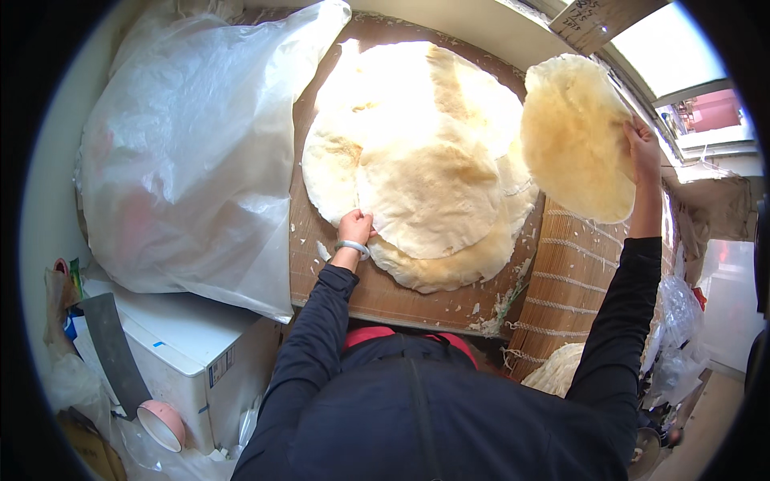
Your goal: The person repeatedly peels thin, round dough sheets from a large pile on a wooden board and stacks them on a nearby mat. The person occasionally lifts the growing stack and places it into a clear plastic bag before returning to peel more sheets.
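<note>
My right hand (pixel 643 146) grips the edge of a thin, browned flatbread (pixel 574 138), raised to the right of a pile. Wide flatbreads (pixel 337 153) overlap in that pile on the brown tabletop (pixel 391 306). Strong sunlight washes out its far part. At the pile's near left, my left hand (pixel 355 228), with a pale bangle (pixel 352 246) at the wrist, pinches the edge of the top flatbread (pixel 433 186). The fingertips there are partly hidden.
A large translucent plastic bag (pixel 192 162) covers the left side. Below it stand a white box-like unit (pixel 180 337) and a pink bowl (pixel 162 425). On the right lies a slatted mat (pixel 565 264) tied with white cord, beside a window (pixel 674 54). Crumbs (pixel 490 326) litter the table's front edge.
</note>
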{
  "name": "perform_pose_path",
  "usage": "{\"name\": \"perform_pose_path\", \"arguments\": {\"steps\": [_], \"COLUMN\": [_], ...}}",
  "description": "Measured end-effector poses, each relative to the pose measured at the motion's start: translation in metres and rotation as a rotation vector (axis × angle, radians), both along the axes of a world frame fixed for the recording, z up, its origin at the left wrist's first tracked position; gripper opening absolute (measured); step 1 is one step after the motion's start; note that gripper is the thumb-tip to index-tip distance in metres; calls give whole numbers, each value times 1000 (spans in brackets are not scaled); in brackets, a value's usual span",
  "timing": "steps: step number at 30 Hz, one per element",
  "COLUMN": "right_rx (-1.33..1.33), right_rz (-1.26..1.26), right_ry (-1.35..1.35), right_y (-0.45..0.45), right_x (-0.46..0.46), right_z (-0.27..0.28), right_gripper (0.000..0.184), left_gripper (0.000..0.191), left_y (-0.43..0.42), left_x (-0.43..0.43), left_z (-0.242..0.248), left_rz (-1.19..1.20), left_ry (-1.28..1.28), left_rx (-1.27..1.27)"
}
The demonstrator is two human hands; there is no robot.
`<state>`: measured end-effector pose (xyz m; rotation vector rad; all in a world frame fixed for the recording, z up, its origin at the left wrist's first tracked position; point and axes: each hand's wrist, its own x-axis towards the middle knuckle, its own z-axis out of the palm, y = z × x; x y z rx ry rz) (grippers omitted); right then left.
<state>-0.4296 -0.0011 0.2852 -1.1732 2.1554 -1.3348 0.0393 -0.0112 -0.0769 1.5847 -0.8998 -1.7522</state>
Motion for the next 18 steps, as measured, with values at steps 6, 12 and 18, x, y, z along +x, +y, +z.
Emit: {"name": "perform_pose_path", "arguments": {"steps": [6, 12, 18], "right_rx": [-129, -43, 410], "right_rz": [267, 800, 888], "right_ry": [853, 997, 775], "right_y": [-2, 48, 93], "right_x": [114, 207, 240], "right_z": [1, -145, -270], "right_gripper": [32, 33, 38], "left_gripper": [15, 12, 21], "left_y": [4, 4, 5], "left_x": [1, 9, 12], "left_z": [6, -8, -11], "left_rz": [33, 50, 14], "left_ry": [103, 385, 406], "left_rx": [78, 165, 172]}}
